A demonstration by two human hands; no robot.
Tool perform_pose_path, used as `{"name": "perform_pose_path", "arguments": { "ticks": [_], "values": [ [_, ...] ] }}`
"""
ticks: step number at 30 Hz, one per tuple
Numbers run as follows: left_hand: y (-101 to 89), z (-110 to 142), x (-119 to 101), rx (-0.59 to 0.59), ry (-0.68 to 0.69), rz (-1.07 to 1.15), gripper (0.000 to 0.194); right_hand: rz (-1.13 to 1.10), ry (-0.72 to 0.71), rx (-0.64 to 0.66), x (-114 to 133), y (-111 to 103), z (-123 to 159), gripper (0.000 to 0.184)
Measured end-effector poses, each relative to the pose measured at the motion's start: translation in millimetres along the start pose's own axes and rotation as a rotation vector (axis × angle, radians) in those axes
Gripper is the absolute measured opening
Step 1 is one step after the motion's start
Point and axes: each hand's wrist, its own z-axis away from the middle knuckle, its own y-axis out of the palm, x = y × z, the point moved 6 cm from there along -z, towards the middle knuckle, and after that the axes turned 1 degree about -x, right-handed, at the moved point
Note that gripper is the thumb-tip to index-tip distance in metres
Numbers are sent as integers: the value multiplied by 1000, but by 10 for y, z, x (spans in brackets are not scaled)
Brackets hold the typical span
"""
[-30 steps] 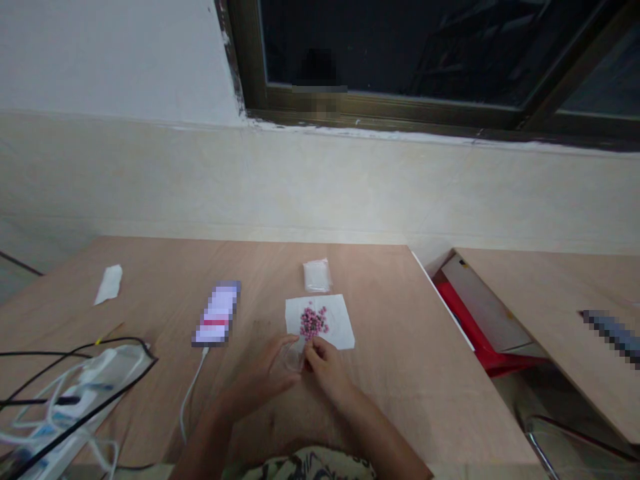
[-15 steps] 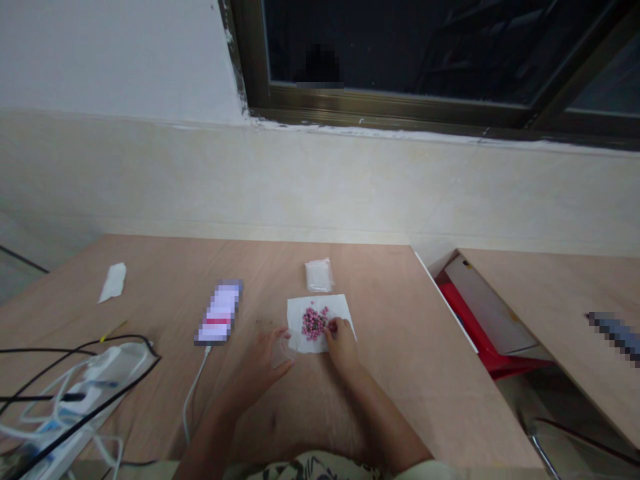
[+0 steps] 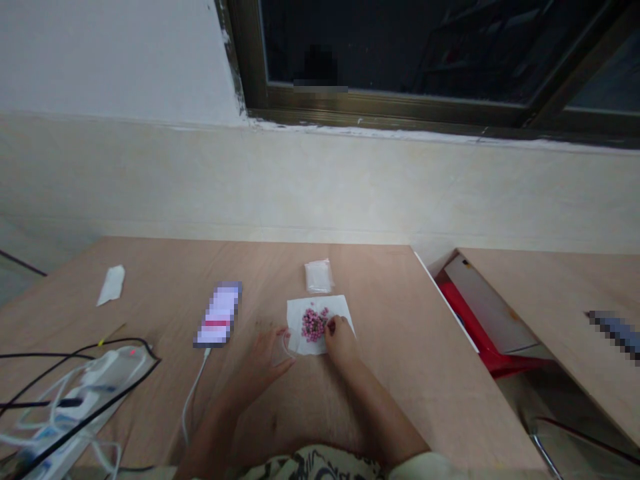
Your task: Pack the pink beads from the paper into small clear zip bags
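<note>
A heap of small pink beads point(image 3: 313, 323) lies on a white paper sheet point(image 3: 300, 340) on the wooden table point(image 3: 390, 333). My right hand point(image 3: 340, 339) rests on the sheet's right side, fingertips pinched together at the edge of the heap. My left hand point(image 3: 267, 357) sits just left of the sheet, fingers curled around a small clear thing point(image 3: 285, 343) that I cannot identify. A small clear plastic bag point(image 3: 319, 275) lies just beyond the sheet.
A phone point(image 3: 219, 323) with a white cable point(image 3: 193, 393) lies left of the hands. A white power strip point(image 3: 95, 380) with black and white cords sits at the near left. A crumpled white scrap point(image 3: 111, 285) lies far left. A second table point(image 3: 555, 300) and something red point(image 3: 475, 333) stand right.
My right hand moved from beside my left hand up to the right edge of the bead heap. My left hand shifted slightly left and stayed curled.
</note>
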Motion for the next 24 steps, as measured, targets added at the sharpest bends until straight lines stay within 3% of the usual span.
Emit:
{"name": "perform_pose_path", "arguments": {
  "ticks": [8,13,15,20,24],
  "values": [
    [22,-136,-55,-14,36,-65,47,-264,-70,-106,81,-199,-23,11],
    [96,-195,-108,-30,52,-131,46,-516,-268,81,491,-203,193,8],
    [108,-196,-102,-37,43,-144,45,-556,-273,123,524,-165,251,9],
    [70,-148,-55,-5,9,-113,47,-392,-90,-28,118,-133,179,13],
    [15,-116,-27,3,-33,-107,49,-249,-35,-19,-116,-41,107,15]
  ]
}}
